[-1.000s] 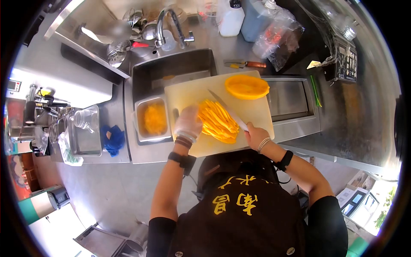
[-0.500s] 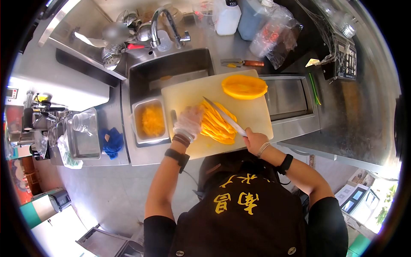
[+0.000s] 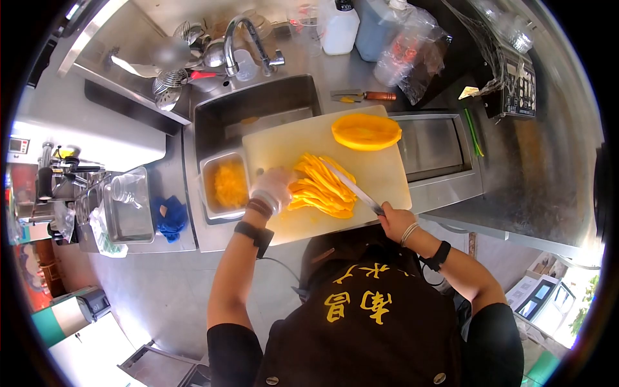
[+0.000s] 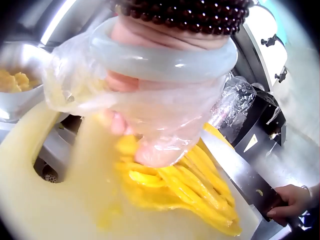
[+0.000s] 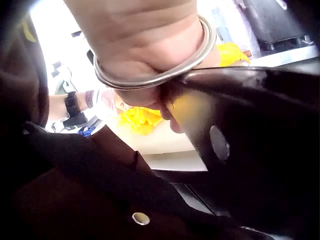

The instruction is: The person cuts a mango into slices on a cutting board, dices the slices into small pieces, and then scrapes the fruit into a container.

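My left hand [image 3: 274,187], in a clear plastic glove, is at the left end of a heap of soft yellow strips [image 3: 325,190] on the white cutting board [image 3: 380,177]. In the left wrist view, gloved fingertips [image 4: 155,155] and thumb pinch the ends of some yellow strips [image 4: 185,180]. My bare right hand [image 3: 396,222] grips the handle of a knife [image 3: 354,187], whose blade lies slanted along the right side of the heap. A hollowed yellow half [image 3: 366,131], of the same colour as the strips, rests at the board's far right.
Left of the board sits a metal container [image 3: 205,174] with yellow pieces in it. Behind are a sink [image 3: 209,122] and a faucet [image 3: 229,48]. A wooden-handled tool [image 3: 379,96] lies beyond the board, with bottles [image 3: 338,32] further back. A blue cloth [image 3: 169,219] lies at left.
My left hand has shifted left, drawing the near left strips outward with it. My right hand has moved slightly right and toward my body with the knife. The yellow half has stayed on the board.
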Tool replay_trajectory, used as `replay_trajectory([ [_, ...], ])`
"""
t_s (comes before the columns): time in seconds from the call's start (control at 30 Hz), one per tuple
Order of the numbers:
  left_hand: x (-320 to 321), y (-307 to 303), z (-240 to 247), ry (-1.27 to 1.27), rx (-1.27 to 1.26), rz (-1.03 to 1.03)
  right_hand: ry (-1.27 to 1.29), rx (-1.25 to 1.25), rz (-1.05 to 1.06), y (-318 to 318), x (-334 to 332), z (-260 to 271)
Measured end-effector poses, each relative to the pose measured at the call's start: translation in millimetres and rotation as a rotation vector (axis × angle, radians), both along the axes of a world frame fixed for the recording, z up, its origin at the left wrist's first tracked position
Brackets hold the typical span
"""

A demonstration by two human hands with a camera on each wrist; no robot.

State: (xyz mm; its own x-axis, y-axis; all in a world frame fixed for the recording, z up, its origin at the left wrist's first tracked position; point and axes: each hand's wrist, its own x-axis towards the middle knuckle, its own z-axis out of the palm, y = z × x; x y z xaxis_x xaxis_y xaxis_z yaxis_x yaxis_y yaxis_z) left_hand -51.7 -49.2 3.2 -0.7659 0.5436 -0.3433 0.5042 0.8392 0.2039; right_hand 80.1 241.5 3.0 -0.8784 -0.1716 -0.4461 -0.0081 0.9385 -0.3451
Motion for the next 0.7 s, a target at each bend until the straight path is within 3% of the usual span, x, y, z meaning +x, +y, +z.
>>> replay_trajectory([
  [0.07,-0.4,2.4,1.8,-0.063,-0.069,0.019,0.006,-0.009,0.016,-6.1,1.9,2.9],
  [0.17,-1.3,2.3,1.3,0.095,-0.102,-0.008,0.020,-0.036,0.062,-9.6,3.1,5.6],
  [0.23,-6.0,0.0,3.3,-0.045,-0.050,0.064,0.025,-0.056,0.093,-9.3,4.5,5.3],
  [0.3,-5.0,-1.4,-1.8,0.001,-0.013,0.037,-0.072,-0.004,0.259,-6.6,4.9,2.1],
  [0.4,-5.7,-0.6,-6.2,0.093,0.007,-0.036,-0.017,-0.012,0.409,-6.7,9.4,-9.8],
  [0.53,-9.9,8.0,1.0,0.088,-0.149,-0.063,-0.066,0.040,0.435,-23.3,9.1,-16.9],
  [0.7,-14.0,1.4,17.6,0.117,-0.155,-0.066,-0.052,0.090,0.363,-34.5,-4.6,-16.7],
])
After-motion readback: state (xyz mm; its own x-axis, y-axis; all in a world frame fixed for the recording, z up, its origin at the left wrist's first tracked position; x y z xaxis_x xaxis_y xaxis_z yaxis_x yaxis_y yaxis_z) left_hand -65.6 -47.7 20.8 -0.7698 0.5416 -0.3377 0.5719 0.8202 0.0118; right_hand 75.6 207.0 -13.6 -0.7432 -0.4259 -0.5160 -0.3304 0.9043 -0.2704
